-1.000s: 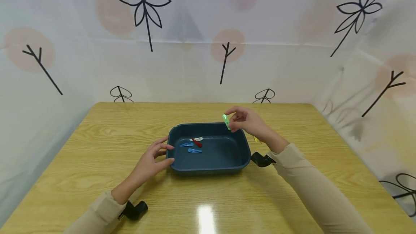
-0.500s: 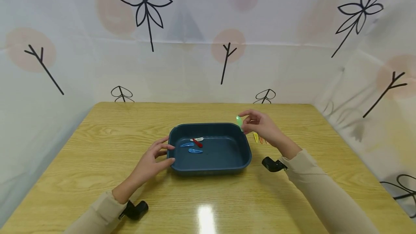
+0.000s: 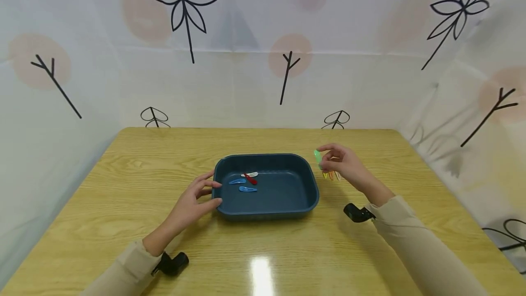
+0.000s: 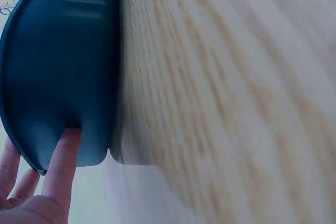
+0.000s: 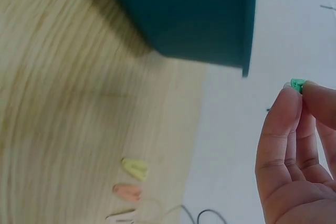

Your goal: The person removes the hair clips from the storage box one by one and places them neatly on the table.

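Note:
A dark blue tray with raised walls stands on the table. My left hand holds its left end; in the left wrist view one digit presses the tray's outer wall, while other fingers are at the rim. Inside the tray lie two blue snap hair clips, a white hair clip and a red hair clip. My right hand, just beyond the tray's right end, pinches a green hair clip between thumb and fingers above the table. Fingertips cover part of this clip in the right wrist view.
Under and beside my right hand, a yellow clip, an orange clip and a pale clip lie in a row on the wooden table. A patterned cloth hangs behind the table.
My right hand has moved right with the green hair clip, from above the tray's back right corner to outside its right end. My left hand stays on the tray.

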